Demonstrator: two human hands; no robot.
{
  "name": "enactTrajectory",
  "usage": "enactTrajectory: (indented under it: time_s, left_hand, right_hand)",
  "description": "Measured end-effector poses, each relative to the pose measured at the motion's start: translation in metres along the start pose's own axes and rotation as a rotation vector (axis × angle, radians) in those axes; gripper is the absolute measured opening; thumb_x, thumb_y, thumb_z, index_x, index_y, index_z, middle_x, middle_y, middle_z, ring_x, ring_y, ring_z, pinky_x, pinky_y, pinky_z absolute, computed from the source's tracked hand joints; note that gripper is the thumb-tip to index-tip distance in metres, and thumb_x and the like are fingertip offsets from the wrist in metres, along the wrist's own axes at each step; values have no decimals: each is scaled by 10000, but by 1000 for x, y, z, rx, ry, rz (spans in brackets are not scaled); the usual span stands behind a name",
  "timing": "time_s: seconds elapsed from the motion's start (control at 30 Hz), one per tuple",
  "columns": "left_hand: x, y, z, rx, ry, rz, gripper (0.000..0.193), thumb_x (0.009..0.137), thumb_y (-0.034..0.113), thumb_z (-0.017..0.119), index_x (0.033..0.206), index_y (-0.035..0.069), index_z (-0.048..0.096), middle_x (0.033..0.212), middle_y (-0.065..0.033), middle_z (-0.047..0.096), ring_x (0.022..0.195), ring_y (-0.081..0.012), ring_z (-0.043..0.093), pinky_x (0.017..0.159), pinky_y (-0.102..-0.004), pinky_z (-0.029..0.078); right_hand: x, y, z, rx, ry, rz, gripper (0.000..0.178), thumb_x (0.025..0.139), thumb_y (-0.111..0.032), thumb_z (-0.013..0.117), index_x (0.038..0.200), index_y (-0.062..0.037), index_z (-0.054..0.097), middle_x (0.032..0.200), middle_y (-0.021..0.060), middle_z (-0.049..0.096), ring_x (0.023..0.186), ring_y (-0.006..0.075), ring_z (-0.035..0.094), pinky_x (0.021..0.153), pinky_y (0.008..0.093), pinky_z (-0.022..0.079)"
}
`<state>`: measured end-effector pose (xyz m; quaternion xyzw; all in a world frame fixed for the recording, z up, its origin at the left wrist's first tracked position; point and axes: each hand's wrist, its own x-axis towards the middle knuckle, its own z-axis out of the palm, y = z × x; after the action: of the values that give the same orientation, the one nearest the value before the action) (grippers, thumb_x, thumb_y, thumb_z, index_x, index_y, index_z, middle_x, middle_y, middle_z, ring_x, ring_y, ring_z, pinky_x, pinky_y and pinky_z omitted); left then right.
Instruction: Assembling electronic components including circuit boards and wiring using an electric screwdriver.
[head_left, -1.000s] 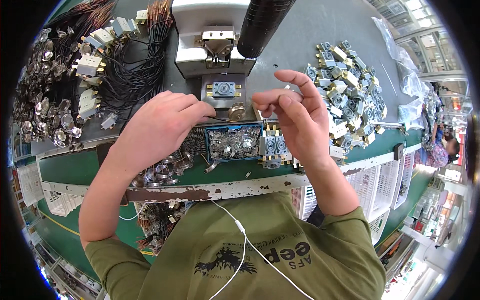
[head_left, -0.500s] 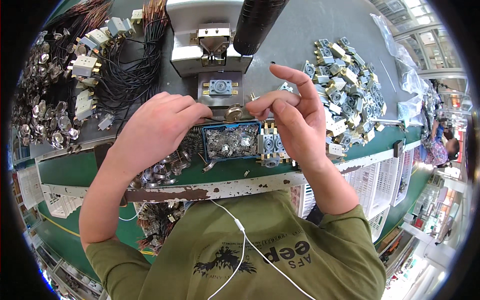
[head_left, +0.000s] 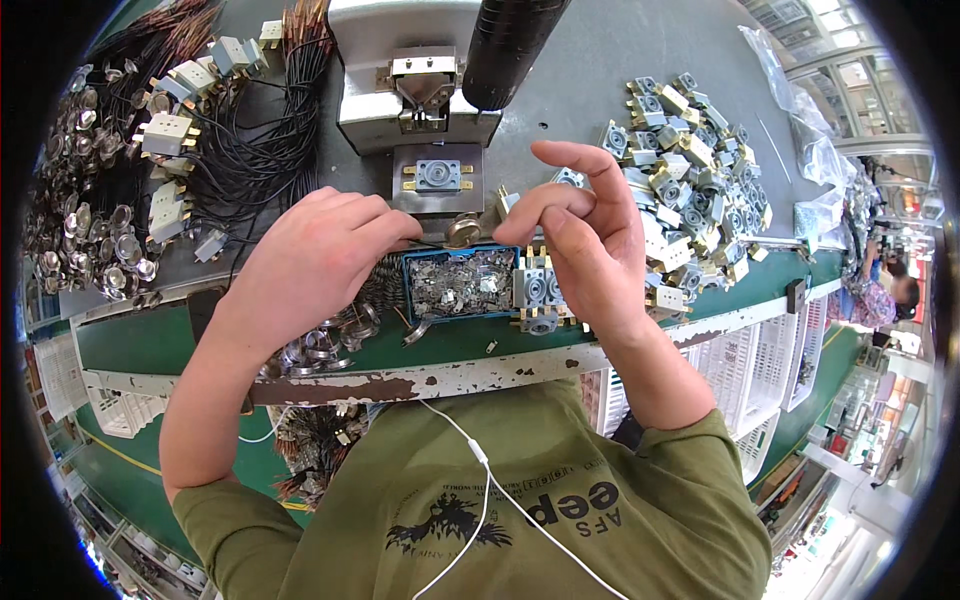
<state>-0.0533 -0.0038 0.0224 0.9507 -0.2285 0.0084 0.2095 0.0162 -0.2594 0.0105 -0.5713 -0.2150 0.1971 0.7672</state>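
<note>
My left hand (head_left: 325, 250) is closed, thumb and index finger pinching a short black lead. At the lead's end a round metal disc (head_left: 463, 231) hangs over the back edge of a blue bin of small metal bits (head_left: 406, 290). My right hand (head_left: 590, 235) is to the right of the disc. Its thumb presses against a bent finger while another finger points up; anything between them is hidden. A grey piece with gold prongs (head_left: 508, 203) shows beside its fingertips; I cannot tell whether they touch. Behind, a grey socket block (head_left: 438, 176) sits on a metal plate (head_left: 435, 203).
A press-like machine (head_left: 424, 85) with a black cylinder (head_left: 512, 55) stands behind the plate. Socket blocks (head_left: 690, 180) heap up on the right. Black wires (head_left: 270, 130) and metal discs (head_left: 110, 230) crowd the left. Several blocks (head_left: 538, 288) stand beside the bin.
The disc and my right fingertips have shifted very slightly. More of the grey pronged piece shows beside the right fingertips. The left hand keeps its pinch.
</note>
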Motion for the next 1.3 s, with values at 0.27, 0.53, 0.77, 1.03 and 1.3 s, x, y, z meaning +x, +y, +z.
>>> enactTrajectory:
  time_s: [0.27,0.53,0.77,1.03,1.3]
  left_hand:
    - [-2,-1,1,-3,41,-2,204,873,50,667,1074,82,680,966,-66,662,928,-276,635,858,-390,489]
    - [7,-2,2,-74,205,13,140,907,182,724,1017,111,674,856,-67,643,816,-296,652,732,-420,520]
    - [9,-5,10,-209,252,-10,128,879,130,755,989,81,712,815,-92,645,775,-299,653,686,-408,501]
    - [6,-7,4,114,182,87,237,901,276,734,949,91,594,732,-58,617,772,-267,659,703,-399,509]
    - [5,-7,10,95,246,117,230,880,279,741,928,103,602,742,-21,609,764,-239,649,722,-378,503]
  right_hand:
    - [1,2,-11,-195,-22,-19,485,1068,-181,591,1476,24,426,945,125,719,869,162,677,788,300,535]
    - [7,18,-3,-208,-104,277,471,994,-43,688,1432,9,524,1106,118,730,1032,176,703,940,330,560]
    - [4,26,14,-109,-28,105,480,1003,-56,679,1440,23,497,1107,148,731,961,168,699,935,333,563]
    - [44,-2,7,-441,-388,430,330,998,-99,702,1293,44,662,1078,102,741,947,122,702,841,285,596]
    - [33,-1,7,-540,-376,325,382,963,-79,744,1325,11,664,1117,68,744,984,100,687,882,269,571]
